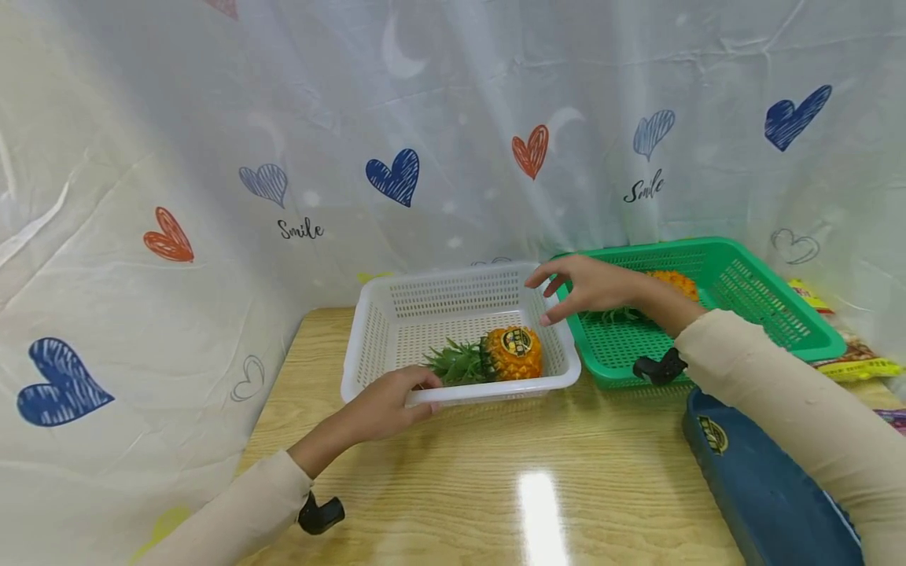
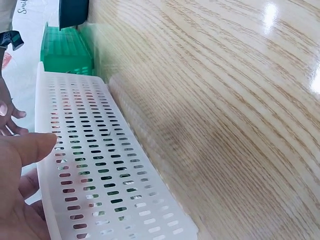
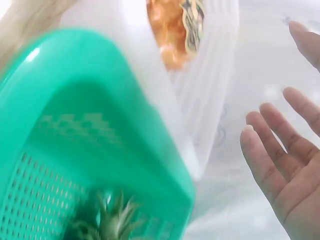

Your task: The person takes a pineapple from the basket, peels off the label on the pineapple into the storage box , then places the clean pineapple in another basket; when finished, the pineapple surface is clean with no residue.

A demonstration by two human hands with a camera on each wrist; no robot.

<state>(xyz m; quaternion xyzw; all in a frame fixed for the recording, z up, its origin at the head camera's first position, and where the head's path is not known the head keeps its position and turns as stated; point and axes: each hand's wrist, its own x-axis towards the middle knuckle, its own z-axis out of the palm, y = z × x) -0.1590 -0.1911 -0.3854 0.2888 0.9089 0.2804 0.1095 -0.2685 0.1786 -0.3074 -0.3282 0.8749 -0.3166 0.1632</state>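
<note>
A white plastic basket point(image 1: 463, 391) with slotted walls stands on the wooden table. Inside lies a pineapple point(image 1: 520, 365), orange with a dark label, its green leaves pointing left. My left hand point(image 1: 388, 402) grips the basket's near rim, fingers over the inside and thumb point(image 2: 37, 147) against the outer wall. Above the basket's right rim hovers my right hand point(image 1: 591, 284), fingers spread and loosely bent, holding nothing. A green basket point(image 1: 760, 306) stands to the right and holds another pineapple point(image 1: 675, 283), partly hidden behind my right hand and forearm.
At the right front sits a dark blue container point(image 1: 771, 487) with a label, partly covered by my right sleeve. Colourful packets point(image 1: 859, 358) lie at the far right beside the green basket. A heart-printed curtain point(image 1: 460, 102) hangs behind the wooden table point(image 1: 460, 479).
</note>
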